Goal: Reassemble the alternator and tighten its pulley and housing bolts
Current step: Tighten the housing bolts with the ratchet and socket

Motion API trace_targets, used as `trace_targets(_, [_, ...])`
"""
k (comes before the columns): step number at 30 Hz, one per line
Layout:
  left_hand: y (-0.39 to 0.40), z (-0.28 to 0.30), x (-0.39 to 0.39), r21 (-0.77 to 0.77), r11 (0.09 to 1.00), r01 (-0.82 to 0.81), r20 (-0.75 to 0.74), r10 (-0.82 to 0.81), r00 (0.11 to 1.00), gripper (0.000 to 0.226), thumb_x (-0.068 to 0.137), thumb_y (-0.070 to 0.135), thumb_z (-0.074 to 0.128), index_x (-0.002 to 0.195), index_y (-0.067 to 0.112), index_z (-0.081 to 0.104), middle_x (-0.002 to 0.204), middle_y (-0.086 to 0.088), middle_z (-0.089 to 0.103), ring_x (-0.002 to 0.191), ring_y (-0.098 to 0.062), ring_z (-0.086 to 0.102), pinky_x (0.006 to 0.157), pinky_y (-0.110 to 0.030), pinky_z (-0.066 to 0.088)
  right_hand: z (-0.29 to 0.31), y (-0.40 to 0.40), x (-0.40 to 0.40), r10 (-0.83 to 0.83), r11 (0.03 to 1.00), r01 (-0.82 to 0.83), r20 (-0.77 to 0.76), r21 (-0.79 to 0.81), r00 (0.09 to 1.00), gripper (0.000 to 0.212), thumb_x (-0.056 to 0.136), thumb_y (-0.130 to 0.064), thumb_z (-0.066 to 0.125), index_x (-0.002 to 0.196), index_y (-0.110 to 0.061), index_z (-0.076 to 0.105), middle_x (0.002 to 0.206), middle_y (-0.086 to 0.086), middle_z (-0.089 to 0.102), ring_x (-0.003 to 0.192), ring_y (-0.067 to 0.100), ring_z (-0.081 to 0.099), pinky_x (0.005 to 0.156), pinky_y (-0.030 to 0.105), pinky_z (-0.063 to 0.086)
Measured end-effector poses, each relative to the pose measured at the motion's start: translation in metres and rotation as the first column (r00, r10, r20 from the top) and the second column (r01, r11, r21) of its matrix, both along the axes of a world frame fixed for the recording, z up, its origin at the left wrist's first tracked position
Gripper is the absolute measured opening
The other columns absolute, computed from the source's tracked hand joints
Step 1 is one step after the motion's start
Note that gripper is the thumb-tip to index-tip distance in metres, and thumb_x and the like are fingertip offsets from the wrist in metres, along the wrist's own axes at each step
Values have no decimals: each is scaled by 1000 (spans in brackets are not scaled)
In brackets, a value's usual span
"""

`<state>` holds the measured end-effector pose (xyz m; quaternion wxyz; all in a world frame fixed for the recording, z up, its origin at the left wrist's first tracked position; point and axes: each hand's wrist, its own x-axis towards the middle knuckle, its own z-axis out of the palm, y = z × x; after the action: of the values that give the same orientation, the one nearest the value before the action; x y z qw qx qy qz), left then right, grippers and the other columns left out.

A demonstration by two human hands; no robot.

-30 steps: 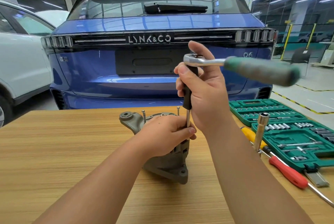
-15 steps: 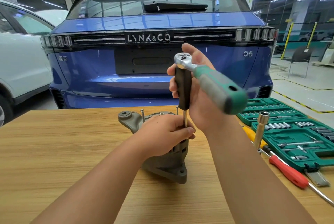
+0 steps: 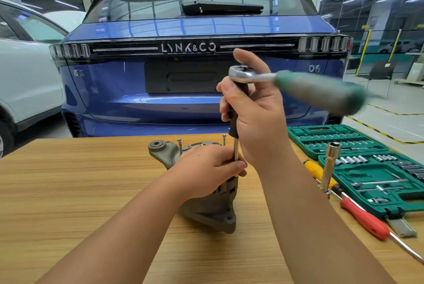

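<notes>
The alternator (image 3: 206,205) stands on the wooden counter (image 3: 68,192) near its middle, under the person's left hand (image 3: 206,169). That hand's fingers curl over the housing top and pinch the steel shaft of the extension driver (image 3: 236,123), steadying it over a housing bolt hidden beneath them. The right hand (image 3: 254,123) wraps the driver's black grip; the ratchet (image 3: 298,84) sits on top, its green handle blurred and pointing toward 3 o'clock.

Two more bolts (image 3: 179,145) stand proud at 12 o'clock on the housing, apparently not yet run down. The likely trouble: the tall stack of tools leans as the handle swings, so the socket could cam off the bolt head and round it, or pinch the steadying fingers. The housing could also tip on its narrow base.
</notes>
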<state>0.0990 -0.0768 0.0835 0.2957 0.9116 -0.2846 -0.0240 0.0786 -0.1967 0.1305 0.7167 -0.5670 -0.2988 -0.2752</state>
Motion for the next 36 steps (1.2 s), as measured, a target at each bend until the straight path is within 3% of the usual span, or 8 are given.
trace_targets(5, [0,2,-2,10,1000,-8,16,8,1000,21,105,43,52,107,38,72,101,25,73,100,5,64,96,-41,54,15,-3,-5,187,981,-173,-171,93,967,43,104,7,37,120,-27,57,92,21,50,66,26,42,51,27,43])
trace_targets(9, [-1,2,-2,24,1000,-8,20,8,1000,22,105,45,51,112,37,71,100,25,72,101,5,63,97,-40,54,16,-9,-4,306,946,-263,-252,188,918,41,107,-14,25,126,-22,60,80,13,61,66,25,51,55,27,44])
trace_targets(12, [1,1,-2,35,999,-14,20,14,1000,20,105,47,50,110,41,69,92,32,68,99,13,59,97,-32,52,10,-7,-6,396,910,-353,-204,217,895,39,100,-38,41,129,-19,59,86,13,60,66,20,57,58,26,48])
trace_targets(16, [2,0,-1,18,1000,-21,22,21,1000,20,104,47,52,108,42,71,98,31,71,101,10,62,97,-34,53,7,-4,0,241,966,-217,-180,141,954,43,86,-42,63,124,-24,59,95,7,62,69,18,56,60,27,49])
trace_targets(19, [1,1,-1,49,999,-5,34,3,999,24,105,47,51,115,40,71,102,24,73,98,3,63,93,-39,55,4,1,0,20,989,0,-137,149,990,47,91,-37,67,127,-11,54,74,-8,64,62,11,54,57,26,47])
trace_targets(22, [-1,0,-1,87,996,3,50,-8,999,27,104,50,48,116,41,70,102,16,72,94,-4,64,88,-41,57,5,-3,3,-210,963,233,-166,132,963,28,94,-30,71,101,-5,62,64,-6,54,56,14,46,50,24,41])
trace_targets(27, [-1,0,1,21,1000,-5,3,4,1000,23,105,46,52,115,40,71,104,25,73,99,6,64,93,-34,56,3,-8,6,106,992,-92,-163,89,981,27,93,-17,64,119,-25,58,78,-4,62,64,12,55,61,26,49])
trace_targets(36, [0,1,-1,18,1000,2,6,-2,1000,23,105,43,52,116,37,72,105,23,73,99,5,65,95,-36,55,-2,-1,7,67,995,-68,23,73,997,48,98,10,53,118,-33,62,97,7,58,70,13,54,60,21,49])
